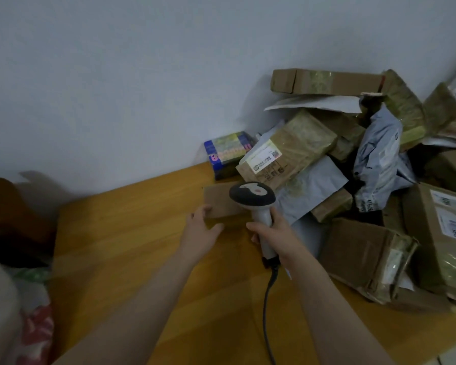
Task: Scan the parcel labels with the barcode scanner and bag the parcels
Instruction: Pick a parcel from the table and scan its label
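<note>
Two hands [202, 233] [275, 233], one scanner [252, 194], one flat parcel [218, 201]

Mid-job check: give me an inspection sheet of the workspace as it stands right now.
Surface: yellow-brown wooden tabletop, parcels heaped on its right side.
Job's things: grey-and-white handheld barcode scanner above a flat brown cardboard parcel; brown taped parcel with a white label and crumpled grey plastic mailer in the heap.
Clutter: blue printed box against the wall; red-and-white patterned item at lower left, unclear.
Hands: left hand open, fingers at the flat parcel's near edge; right hand grips the scanner's handle.
Cables: black scanner cable runs from the handle's base towards the person.
Surroundings: plain pale wall behind the table.
</note>
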